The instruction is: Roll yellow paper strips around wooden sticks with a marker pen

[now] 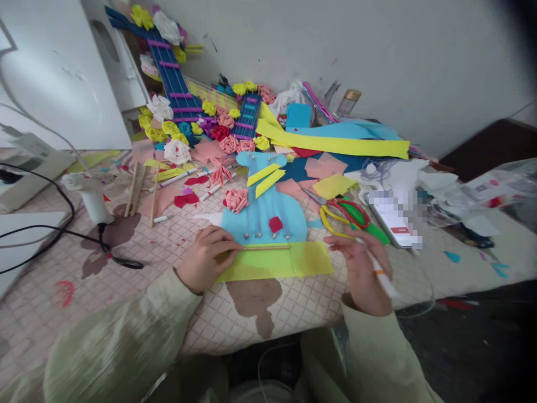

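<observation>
Pale wall [398, 61] backs a bench [113, 285] strewn with paper scraps and crinkled paper flowers [237, 200]. Near the front edge lies a yellow-green sheet [260, 267], just below a light-blue guitar shape [296, 218]. Across the sheet's upper edge runs a thin stick [266, 247]; the left hand [207, 257] has its left end pinched between thumb and fingers, that grip closed. The right hand [367, 268], just beyond the sheet's right end, has its grip closed around a white pen [380, 271], slightly blurred. Scissors [335, 202] lie above that hand, a phone [388, 218] farther right, and a white glue gun [90, 196] well to the left.
</observation>
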A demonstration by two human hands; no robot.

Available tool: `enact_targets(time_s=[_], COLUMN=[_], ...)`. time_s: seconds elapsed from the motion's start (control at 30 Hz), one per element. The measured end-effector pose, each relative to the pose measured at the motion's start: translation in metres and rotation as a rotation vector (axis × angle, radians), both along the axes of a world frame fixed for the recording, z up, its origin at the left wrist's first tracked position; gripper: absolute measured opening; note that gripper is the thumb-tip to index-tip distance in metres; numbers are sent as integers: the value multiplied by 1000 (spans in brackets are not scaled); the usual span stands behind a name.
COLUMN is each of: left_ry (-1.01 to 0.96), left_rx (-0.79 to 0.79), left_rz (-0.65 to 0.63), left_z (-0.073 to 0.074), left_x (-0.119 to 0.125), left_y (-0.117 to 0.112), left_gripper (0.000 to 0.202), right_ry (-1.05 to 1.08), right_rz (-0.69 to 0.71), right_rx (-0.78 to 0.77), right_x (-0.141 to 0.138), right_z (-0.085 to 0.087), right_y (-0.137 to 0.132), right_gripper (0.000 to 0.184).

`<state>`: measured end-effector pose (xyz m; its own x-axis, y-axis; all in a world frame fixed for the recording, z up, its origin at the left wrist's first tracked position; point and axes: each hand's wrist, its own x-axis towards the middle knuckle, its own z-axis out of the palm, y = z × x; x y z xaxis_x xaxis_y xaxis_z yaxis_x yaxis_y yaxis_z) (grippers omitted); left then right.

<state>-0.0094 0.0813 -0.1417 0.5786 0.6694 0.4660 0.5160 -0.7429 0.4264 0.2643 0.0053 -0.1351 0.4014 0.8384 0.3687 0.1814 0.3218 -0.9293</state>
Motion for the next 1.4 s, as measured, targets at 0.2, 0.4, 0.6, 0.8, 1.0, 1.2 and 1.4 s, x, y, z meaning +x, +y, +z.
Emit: enact_targets(time_s=[0.2,0.4,0.6,0.8,1.0,1.2,1.4], left_ry=[-1,5,0,-5,-8,5,12], left_rx=[-7,-6,4,10,43,33,35], left_rz=[7,22,20,26,25,15,7], left_z=[-1,-6,-6,-5,-5,-4,-3], left_x=[0,-1,-1,-1,-1,-1,-1], left_y=[0,0,0,-1,-1,0,1], left_gripper=[18,18,18,17,16,16,15], right_ry=[341,274,157,326,357,450,535], right_rz=[99,269,287,-25,-86,-29,-29], right_rx=[6,-39,-209,149,220,101,95], right_x=[6,-28,-70,-62,-42,-45,-41], right_z=[33,34,13,15,21,1,1], right_y=[11,22,30,36,39,44,47], right_gripper=[34,13,8,9,12,10,9])
